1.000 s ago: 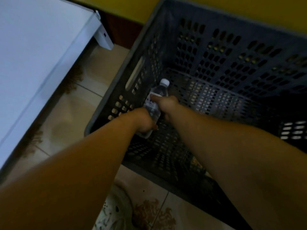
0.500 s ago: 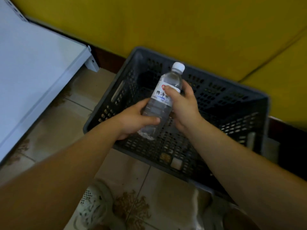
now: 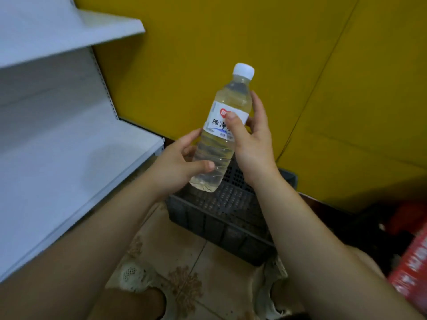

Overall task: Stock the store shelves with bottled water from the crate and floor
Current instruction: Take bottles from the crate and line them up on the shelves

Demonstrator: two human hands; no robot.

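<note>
Yellow painted wall [image 3: 231, 31] fills the back of the shot, and on the left stands the white metal shelving unit [image 3: 57, 146], two shelves jutting out. Down below, beige patterned floor tiles [image 3: 208, 273], and on them the dark grey perforated plastic crate [image 3: 221, 218], sitting against the wall. Far right, a red printed pack [image 3: 411, 273], blurred, can't read it. Now the action: the clear plastic water bottle with a white label [image 3: 217, 148] is up in the air above the crate, tilted with its top leaning right, to the right of the lower shelf. Left hand [image 3: 175, 165] wraps thumb and fingers round the bottle's lower body; right hand [image 3: 251, 144] clasps the label band, thumb across the front. White screw cap [image 3: 243, 70] on top
</note>
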